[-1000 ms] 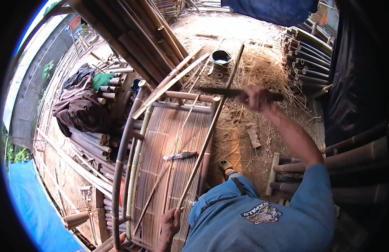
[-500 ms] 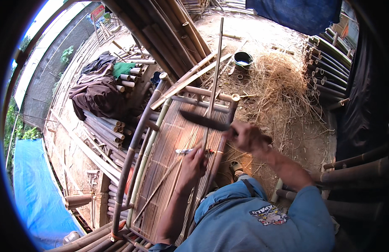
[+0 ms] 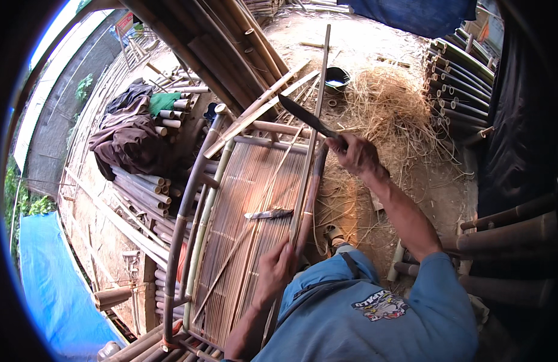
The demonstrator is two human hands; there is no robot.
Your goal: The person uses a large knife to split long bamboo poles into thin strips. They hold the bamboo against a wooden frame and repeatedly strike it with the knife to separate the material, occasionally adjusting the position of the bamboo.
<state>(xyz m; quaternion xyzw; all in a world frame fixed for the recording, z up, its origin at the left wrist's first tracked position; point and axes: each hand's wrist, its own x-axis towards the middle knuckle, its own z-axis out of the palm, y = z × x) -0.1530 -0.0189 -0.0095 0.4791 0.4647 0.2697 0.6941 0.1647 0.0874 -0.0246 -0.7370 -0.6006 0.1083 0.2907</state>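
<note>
My right hand (image 3: 358, 158) grips the handle of a machete (image 3: 304, 114), its dark blade pointing up and left across a long bamboo strip (image 3: 323, 72). Closed round that strip lower down is my left hand (image 3: 275, 269). The strip runs lengthwise over a bamboo bench (image 3: 238, 187) with a slatted top, its far end reaching beyond the frame. On the slats lies a small knife (image 3: 269, 214) with a pale, worn part at its left end. A few thin loose strips also rest on the slats.
Leaning bamboo poles (image 3: 221, 57) rise beyond the bench. A dark bucket (image 3: 337, 79) and a heap of shavings (image 3: 390, 99) sit on the ground. Bamboo is stacked at right (image 3: 454, 90); brown cloth (image 3: 131, 136) covers another stack at left, near a blue tarp (image 3: 47, 271).
My right hand has moved up with the machete, whose blade now tilts more steeply. My left hand has shifted lower, and the strip lies farther right, leaving the small knife in plainer sight.
</note>
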